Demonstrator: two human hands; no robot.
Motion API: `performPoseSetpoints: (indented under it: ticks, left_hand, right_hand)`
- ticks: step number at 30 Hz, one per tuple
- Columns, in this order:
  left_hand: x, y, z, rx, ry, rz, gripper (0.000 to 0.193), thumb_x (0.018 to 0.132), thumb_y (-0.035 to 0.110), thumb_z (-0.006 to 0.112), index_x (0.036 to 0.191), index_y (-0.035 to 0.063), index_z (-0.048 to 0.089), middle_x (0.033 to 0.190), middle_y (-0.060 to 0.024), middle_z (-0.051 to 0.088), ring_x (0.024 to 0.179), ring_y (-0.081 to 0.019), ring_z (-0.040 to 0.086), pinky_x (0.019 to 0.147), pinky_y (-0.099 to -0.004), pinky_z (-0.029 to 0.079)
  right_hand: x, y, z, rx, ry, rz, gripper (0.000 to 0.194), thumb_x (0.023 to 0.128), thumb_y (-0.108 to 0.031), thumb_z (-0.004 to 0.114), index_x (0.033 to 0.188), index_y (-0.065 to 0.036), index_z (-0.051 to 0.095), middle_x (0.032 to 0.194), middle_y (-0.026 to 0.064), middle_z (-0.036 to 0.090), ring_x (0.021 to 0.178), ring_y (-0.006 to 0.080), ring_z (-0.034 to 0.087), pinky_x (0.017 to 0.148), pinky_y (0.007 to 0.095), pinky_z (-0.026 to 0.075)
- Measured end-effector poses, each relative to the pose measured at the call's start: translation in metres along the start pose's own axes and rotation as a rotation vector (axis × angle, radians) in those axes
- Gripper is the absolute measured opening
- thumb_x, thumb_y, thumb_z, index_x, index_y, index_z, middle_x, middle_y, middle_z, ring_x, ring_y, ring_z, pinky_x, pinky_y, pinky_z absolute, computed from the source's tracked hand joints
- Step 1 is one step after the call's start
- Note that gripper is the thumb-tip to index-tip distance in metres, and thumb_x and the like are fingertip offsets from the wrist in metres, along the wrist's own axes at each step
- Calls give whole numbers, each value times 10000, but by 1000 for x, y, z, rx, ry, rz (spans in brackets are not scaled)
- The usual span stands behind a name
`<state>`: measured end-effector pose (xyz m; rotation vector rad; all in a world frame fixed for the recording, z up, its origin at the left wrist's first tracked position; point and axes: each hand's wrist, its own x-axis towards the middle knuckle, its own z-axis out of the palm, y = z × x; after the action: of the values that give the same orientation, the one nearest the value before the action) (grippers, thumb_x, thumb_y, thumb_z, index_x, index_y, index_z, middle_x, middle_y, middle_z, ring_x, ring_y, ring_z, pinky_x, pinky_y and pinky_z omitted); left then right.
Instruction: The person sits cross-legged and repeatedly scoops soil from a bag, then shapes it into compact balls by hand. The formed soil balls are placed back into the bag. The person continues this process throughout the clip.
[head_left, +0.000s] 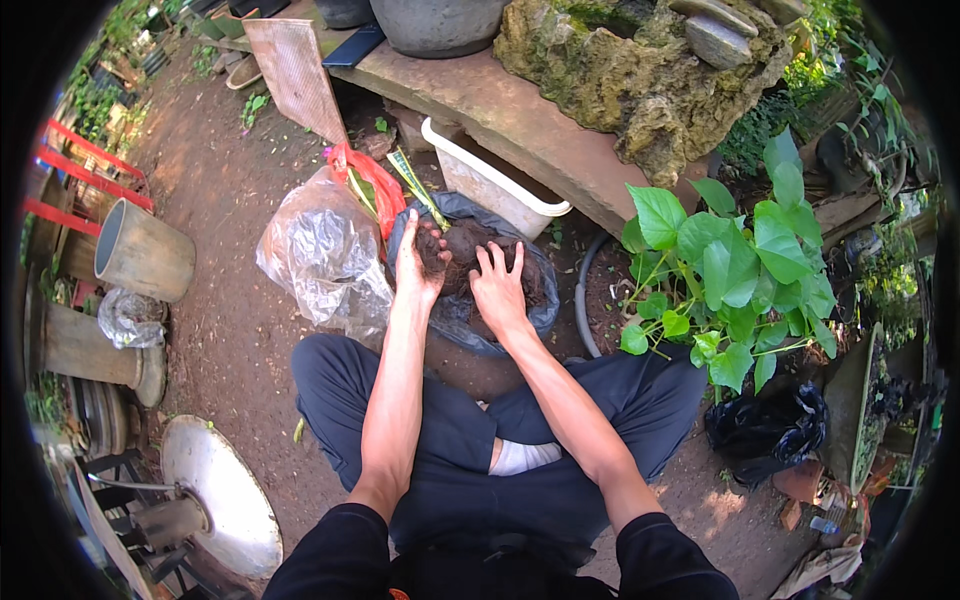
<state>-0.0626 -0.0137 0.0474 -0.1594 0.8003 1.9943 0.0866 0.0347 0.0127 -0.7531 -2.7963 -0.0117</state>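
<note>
A dark plastic bag (551, 289) filled with dark soil (466, 238) sits on the ground before my crossed legs. Over its left side, my left hand (420, 262) is turned palm inward, with fingers curled around a dark, fibrous soil clump (430, 251). My right hand (498, 291) rests palm down on the soil with its fingers spread; what lies beneath the palm is hidden. Behind my left hand, long yellow-edged green leaves (414, 184) slant up from the soil. Whether they join the clump is unclear.
Left of the dark bag are a clear plastic bag (330, 247) and a red plastic bag (375, 184). A white plastic trough (487, 180) stands behind, beside a stone slab (517, 112). A leafy plant (720, 262) crowds the right; a grey pot (150, 255) lies left.
</note>
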Motion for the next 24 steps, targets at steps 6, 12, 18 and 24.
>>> performPoseSetpoints:
  ticks: [6, 12, 18, 24]
  left_hand:
    - [2, -4, -4, 49, 44, 3, 311, 932, 398, 670, 828, 149, 515, 628, 28, 422, 517, -112, 401, 465, -244, 331]
    - [-4, -22, 0, 136, 94, 23, 154, 942, 258, 610, 919, 115, 561, 587, 38, 354, 467, -98, 338, 438, -260, 265]
    - [-6, -29, 4, 97, -78, -151, 395, 955, 499, 578, 948, 104, 597, 661, 5, 479, 570, -147, 485, 531, -262, 399]
    - [0, -46, -4, -2, -276, -113, 709, 958, 626, 457, 1264, -10, 518, 1282, -203, 574, 1173, -295, 568, 1020, -437, 453]
  right_hand:
    - [-3, 15, -34, 522, 199, 223, 181, 764, -162, 773, 903, -79, 691, 1037, 31, 672, 1086, 243, 590, 1100, 538, 303]
    - [10, 31, -75, 905, 379, 438, 158, 818, -78, 763, 942, 5, 711, 881, 106, 726, 734, 160, 699, 693, 296, 542]
    - [15, 17, -88, 898, 562, 323, 142, 830, -36, 746, 950, 27, 706, 929, 111, 710, 778, 176, 703, 718, 298, 550]
    - [12, 18, -68, 671, 328, 99, 206, 817, -130, 752, 1003, -43, 745, 1062, 87, 717, 1024, 239, 658, 964, 379, 466]
